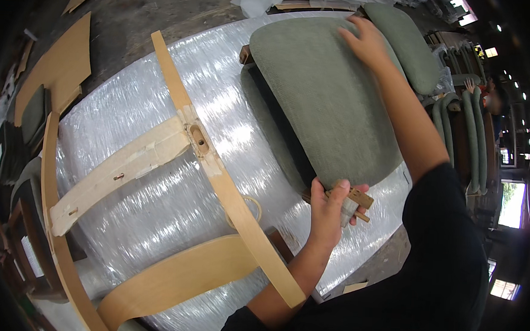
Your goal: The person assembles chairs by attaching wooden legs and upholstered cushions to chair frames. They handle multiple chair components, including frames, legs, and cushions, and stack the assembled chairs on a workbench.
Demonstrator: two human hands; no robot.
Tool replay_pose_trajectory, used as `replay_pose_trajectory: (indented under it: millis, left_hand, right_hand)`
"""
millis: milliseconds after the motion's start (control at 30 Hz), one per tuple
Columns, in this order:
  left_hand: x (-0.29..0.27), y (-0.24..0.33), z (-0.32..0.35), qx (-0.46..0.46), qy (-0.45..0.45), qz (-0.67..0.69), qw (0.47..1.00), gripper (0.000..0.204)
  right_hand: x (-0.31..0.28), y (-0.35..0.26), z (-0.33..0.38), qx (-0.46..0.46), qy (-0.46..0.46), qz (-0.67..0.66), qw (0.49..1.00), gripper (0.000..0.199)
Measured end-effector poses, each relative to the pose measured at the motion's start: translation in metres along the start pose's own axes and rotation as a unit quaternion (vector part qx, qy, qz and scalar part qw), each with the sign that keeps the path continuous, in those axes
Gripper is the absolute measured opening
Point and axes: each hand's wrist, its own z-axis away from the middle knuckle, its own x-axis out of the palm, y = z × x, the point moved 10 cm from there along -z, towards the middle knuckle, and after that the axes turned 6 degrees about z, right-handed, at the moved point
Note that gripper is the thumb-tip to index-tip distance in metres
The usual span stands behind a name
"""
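Both hands on green seat cushion: left hand gripping near edge, right hand far edge.

Bright, even light glares off the plastic wrap; fisheye edges bend into dark vignette.

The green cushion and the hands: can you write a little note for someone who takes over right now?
Left hand: fingers wrapped around a small grey tool and wooden strip at the near edge of the green seat cushion.
Right hand: flat on the cushion's far end, pressing down, holding nothing.
The cushion lies on a plastic-wrapped table, over a dark base. A bare curved wooden chair frame lies beside it on the left, apart from the cushion.
Done: cushion laid over its base.
Left: it appears the cushion's near edge is being worked; the frame has no seat on it yet.
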Motion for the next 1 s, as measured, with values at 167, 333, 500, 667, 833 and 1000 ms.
replay_pose_trajectory:
  millis: [167, 333, 500, 667, 833, 1000]
  left_hand:
    - [-0.007, -0.008, -0.007, -0.008, 0.029, -0.012, 0.999, 0.04]
    - [-0.024, -0.025, -0.017, -0.012, 0.099, 0.012, 0.995, 0.04]
    - [0.003, -0.009, -0.039, 0.044, -0.004, -0.042, 0.998, 0.044]
    - [-0.008, -0.008, -0.029, 0.035, 0.115, -0.003, 0.993, 0.048]
    - [-0.002, -0.018, 0.015, 0.055, 0.159, -0.052, 0.984, 0.048]
    - [-0.005, -0.031, 0.046, 0.065, 0.17, -0.114, 0.977, 0.046]
  right_hand:
    - [-0.12, 0.142, 0.24, 0.426, 0.021, -0.157, 0.891, 0.074]
    - [-0.03, 0.132, 0.34, 0.494, -0.053, -0.638, 0.588, 0.078]
    - [-0.013, 0.146, 0.31, 0.483, -0.007, -0.601, 0.637, 0.092]
    - [-0.043, 0.135, 0.32, 0.519, -0.052, -0.546, 0.656, 0.107]
    - [-0.056, 0.126, 0.351, 0.504, -0.064, -0.575, 0.641, 0.107]
    - [-0.061, 0.129, 0.358, 0.495, -0.063, -0.562, 0.66, 0.104]
